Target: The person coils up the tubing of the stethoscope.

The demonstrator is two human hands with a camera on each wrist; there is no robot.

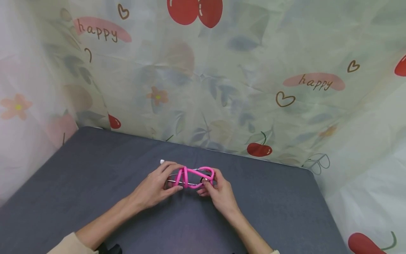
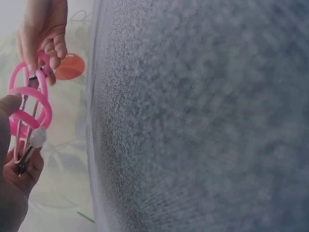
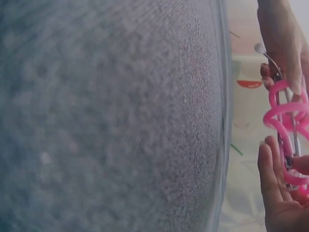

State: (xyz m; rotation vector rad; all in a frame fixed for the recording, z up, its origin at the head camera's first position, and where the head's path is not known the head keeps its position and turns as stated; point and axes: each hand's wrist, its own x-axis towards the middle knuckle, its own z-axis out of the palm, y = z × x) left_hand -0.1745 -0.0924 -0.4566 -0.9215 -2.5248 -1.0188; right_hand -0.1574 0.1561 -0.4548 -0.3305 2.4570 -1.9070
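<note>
Between the two hands, just above the grey table, is a slim metal-wire frame wound with a pink tube (image 1: 190,176). The pink tube (image 2: 44,99) loops round two thin silver rods, and a white rounded tip (image 2: 37,137) sticks out at the left end. My left hand (image 1: 155,183) holds that left end between thumb and fingers. At the other end my right hand (image 1: 222,194) pinches the frame, the thumb lying on a dark part near the pink loop. In the right wrist view the right hand (image 3: 280,208) has some fingers extended beside the frame.
A grey cloth-covered table (image 1: 253,211) spreads below the hands. Behind it and at both sides hangs a pale curtain (image 1: 203,116) printed with cherries, leaves and the word happy. A small dark object (image 1: 114,248) shows by the left sleeve.
</note>
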